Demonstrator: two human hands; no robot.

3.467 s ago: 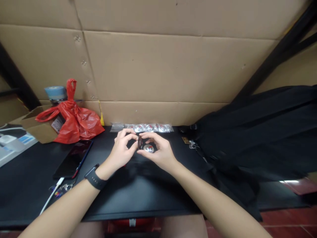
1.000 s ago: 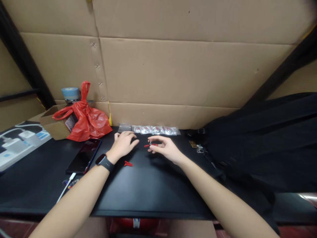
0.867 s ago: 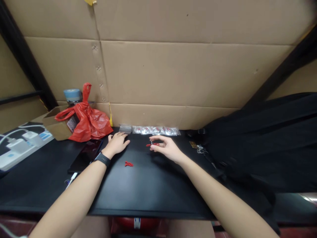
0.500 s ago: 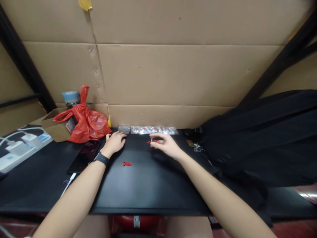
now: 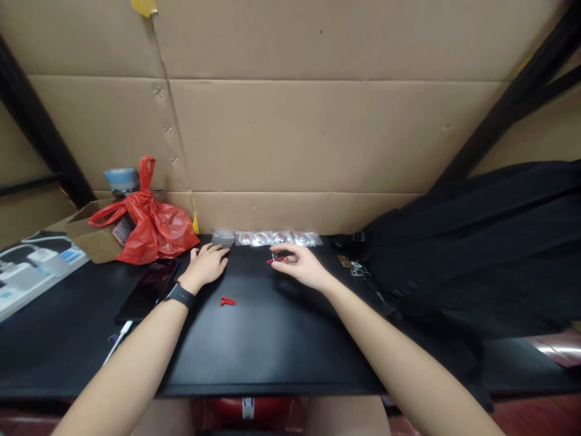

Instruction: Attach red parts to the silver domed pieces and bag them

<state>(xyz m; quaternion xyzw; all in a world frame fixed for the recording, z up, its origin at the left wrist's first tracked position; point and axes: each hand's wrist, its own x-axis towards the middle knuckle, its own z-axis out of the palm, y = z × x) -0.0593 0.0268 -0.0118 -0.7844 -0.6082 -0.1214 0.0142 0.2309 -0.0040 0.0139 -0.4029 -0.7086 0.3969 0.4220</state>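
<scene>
disc, probably one, two red cords

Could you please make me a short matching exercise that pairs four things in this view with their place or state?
1. Right hand
2. Left hand
3. Packaged silvery discs
4. Loose red cord

A. In a row along the foot of the cardboard wall
B. Bunched on the black desk
C. Back upward, fingers extended
D. Pinching a thin item

Pairs: 1-D, 2-C, 3-A, 4-B
</scene>
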